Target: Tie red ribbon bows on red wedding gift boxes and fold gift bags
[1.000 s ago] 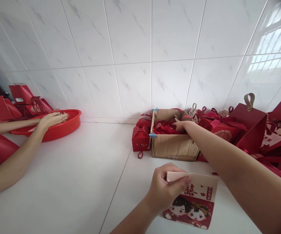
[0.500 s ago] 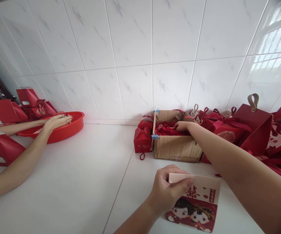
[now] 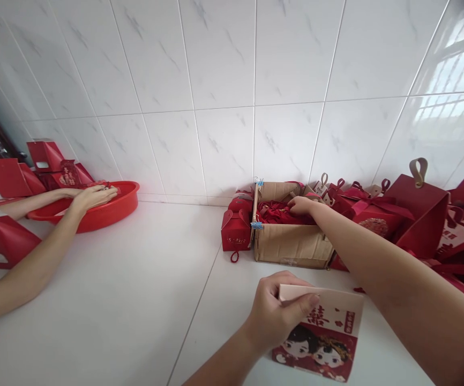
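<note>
My left hand (image 3: 281,311) pinches the upper left edge of a folded paper gift box (image 3: 316,343), thumb in front and fingers behind. The box is cream above and red below, with red characters and two cartoon faces. My right hand (image 3: 302,206) reaches into an open cardboard box (image 3: 294,245), its fingers curled in a heap of red ribbon-like strips (image 3: 272,212). Whatever those fingertips hold is hidden in the heap. Small clips (image 3: 257,225) sit on the left rim of the cardboard box.
Small red boxes (image 3: 235,230) stand left of the carton. Red and cream gift boxes (image 3: 419,214) with loops and ribbons crowd the right. At left, another person's hands (image 3: 95,197) work over a red basin (image 3: 113,212), near red boxes (image 3: 7,241). A tiled wall (image 3: 224,145) rises behind.
My hands stay almost in place, the right one still in the carton. The view shifts slightly. The other person's hands move a little over the basin.
</note>
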Tool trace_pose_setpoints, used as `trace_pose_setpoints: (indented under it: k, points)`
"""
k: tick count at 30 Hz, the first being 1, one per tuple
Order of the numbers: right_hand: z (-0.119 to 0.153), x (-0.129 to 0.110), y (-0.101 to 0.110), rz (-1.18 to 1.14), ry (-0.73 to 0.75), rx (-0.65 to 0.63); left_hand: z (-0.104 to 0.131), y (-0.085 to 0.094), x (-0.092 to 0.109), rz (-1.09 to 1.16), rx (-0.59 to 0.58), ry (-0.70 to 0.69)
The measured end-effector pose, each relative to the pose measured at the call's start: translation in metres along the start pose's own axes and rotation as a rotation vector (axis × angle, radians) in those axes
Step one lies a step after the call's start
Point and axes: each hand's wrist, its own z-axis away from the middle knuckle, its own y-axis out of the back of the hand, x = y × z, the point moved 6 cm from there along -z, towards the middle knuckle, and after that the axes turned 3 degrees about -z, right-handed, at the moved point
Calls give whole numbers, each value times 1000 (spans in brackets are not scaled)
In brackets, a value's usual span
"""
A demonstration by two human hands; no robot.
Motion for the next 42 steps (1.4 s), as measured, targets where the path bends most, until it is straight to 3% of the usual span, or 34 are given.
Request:
trace_pose_setpoints:
  k: [5,10,12,13,16,18,21,23,25,27,29,31,33,42]
  points:
    - [35,-25,37,-196,79,364,1,1,3,-20,24,-20]
    - [127,-45,63,-465,254,693,3,-2,7,-60,40,-75]
    - [165,-49,65,-567,315,749,2,-4,5,-61,59,-103]
    - [183,-48,68,-743,396,786,1,-6,3,-65,68,-120]
    - [222,-49,76,-984,584,755,-9,-9,5,-125,79,-179]
    - [240,-48,87,-934,659,762,-20,-8,19,-209,45,-211]
    - [263,-42,107,-832,748,838,-35,-6,63,-359,-66,-186]
    - [276,-37,118,-845,788,884,-36,-4,105,-525,-108,-193]
    - [287,-32,127,-900,785,935,-29,-2,146,-705,-60,-200]
    - [294,-26,133,-953,748,984,-16,1,179,-839,42,-213]
    - [299,-20,137,-1002,712,1024,0,8,199,-816,235,-193]
    - [302,-15,140,-1062,697,1027,13,13,203,-722,383,-162]
    - [303,-12,141,-1138,702,982,20,12,197,-645,460,-143]
    - [298,-11,138,-1256,587,950,9,3,182,-624,433,-175]
